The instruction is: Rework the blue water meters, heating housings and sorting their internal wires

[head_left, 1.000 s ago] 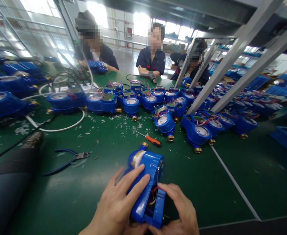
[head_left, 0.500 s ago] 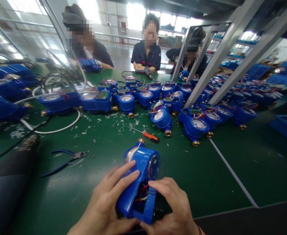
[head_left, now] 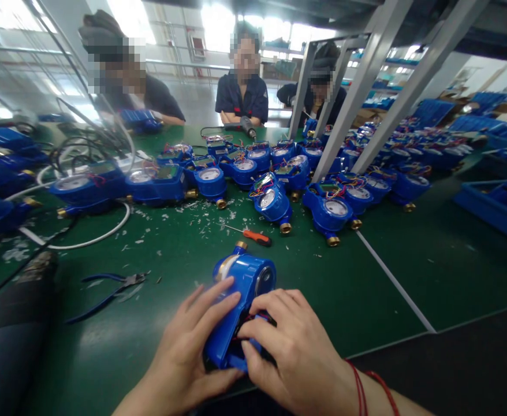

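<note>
The green desk [head_left: 340,271] carries the blue meter [head_left: 245,289], tilted at its near edge before me. My left hand [head_left: 186,341] clasps it, fingers spread and thumb below, probably to steady it; my right hand [head_left: 292,341] bends its fingers over the opening, perhaps for access, though I cannot tell what they pinch. Pliers [head_left: 127,283] and an orange screwdriver [head_left: 256,236] lie apart, likely keeping my workspace free. Thin wires [head_left: 247,318] show inside.
</note>
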Action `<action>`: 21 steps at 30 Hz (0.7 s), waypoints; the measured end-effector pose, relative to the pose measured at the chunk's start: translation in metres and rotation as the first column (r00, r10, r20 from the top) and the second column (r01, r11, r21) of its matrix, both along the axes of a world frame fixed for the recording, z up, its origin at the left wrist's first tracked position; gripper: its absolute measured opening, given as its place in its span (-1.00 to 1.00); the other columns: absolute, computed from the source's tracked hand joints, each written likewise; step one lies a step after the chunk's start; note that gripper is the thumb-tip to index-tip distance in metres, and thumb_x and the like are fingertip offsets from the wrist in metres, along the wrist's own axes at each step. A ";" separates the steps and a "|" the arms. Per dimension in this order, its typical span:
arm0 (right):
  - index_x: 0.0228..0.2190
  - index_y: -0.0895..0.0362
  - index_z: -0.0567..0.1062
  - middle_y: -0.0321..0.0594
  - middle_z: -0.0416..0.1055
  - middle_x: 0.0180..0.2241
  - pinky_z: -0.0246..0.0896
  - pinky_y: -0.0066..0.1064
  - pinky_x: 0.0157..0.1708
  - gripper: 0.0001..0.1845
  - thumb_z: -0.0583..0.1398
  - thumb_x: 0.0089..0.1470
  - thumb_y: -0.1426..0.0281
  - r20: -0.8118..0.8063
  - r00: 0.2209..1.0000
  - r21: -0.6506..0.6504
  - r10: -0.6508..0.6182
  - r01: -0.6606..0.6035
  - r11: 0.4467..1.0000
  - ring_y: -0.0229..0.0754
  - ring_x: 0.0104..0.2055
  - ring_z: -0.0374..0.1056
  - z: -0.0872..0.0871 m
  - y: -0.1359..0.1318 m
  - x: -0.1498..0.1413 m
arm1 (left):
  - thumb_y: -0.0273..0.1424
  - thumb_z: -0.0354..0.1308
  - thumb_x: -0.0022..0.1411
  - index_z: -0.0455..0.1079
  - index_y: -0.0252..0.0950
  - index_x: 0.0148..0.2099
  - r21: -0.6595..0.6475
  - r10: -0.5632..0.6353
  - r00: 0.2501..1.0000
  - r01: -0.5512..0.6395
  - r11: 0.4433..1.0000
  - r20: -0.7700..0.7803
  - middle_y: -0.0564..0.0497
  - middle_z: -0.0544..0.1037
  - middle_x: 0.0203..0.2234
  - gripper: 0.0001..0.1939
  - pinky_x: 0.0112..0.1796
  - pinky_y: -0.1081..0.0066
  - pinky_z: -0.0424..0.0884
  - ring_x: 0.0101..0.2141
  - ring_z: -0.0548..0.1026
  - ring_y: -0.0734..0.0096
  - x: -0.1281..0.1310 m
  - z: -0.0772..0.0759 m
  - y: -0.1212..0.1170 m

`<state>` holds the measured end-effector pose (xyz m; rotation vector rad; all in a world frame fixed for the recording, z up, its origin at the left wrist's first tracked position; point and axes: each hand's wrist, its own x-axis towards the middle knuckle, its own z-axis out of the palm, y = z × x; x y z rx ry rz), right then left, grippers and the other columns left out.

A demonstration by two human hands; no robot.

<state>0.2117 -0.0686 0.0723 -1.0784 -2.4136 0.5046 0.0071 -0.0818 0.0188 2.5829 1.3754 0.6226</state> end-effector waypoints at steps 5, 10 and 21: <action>-0.33 0.09 0.42 -0.23 0.34 -0.29 0.01 -0.22 -0.19 -0.86 0.07 0.12 0.38 0.195 0.981 0.017 0.020 -0.024 1.000 -0.12 -0.22 0.20 0.009 -0.002 -0.009 | -0.16 0.17 0.04 -0.05 -0.21 0.21 -0.070 -0.006 0.999 0.009 0.997 0.048 -0.18 0.08 0.19 -0.25 0.05 0.12 0.26 0.14 0.18 0.10 -0.004 0.000 -0.002; -0.29 0.11 0.41 -0.21 0.33 -0.25 -0.06 -0.18 -0.13 -0.83 0.06 0.13 0.33 0.223 0.975 0.042 0.002 -0.011 0.999 -0.11 -0.19 0.18 0.009 -0.004 -0.013 | -0.21 0.19 0.06 -0.02 -0.15 0.18 -0.158 0.035 0.985 -0.007 0.987 0.172 -0.15 0.08 0.18 -0.31 0.06 0.15 0.26 0.14 0.17 0.13 -0.006 0.000 -0.005; -0.36 0.15 0.44 -0.17 0.30 -0.23 -0.02 -0.18 -0.18 -0.81 0.09 0.13 0.30 0.168 0.986 -0.049 0.004 0.004 0.999 -0.08 -0.15 0.11 0.010 -0.005 -0.015 | -0.22 0.23 0.03 -0.01 -0.15 0.18 -0.189 0.037 0.981 0.000 0.982 0.190 -0.14 0.08 0.18 -0.28 0.08 0.18 0.23 0.15 0.16 0.14 -0.004 0.001 -0.004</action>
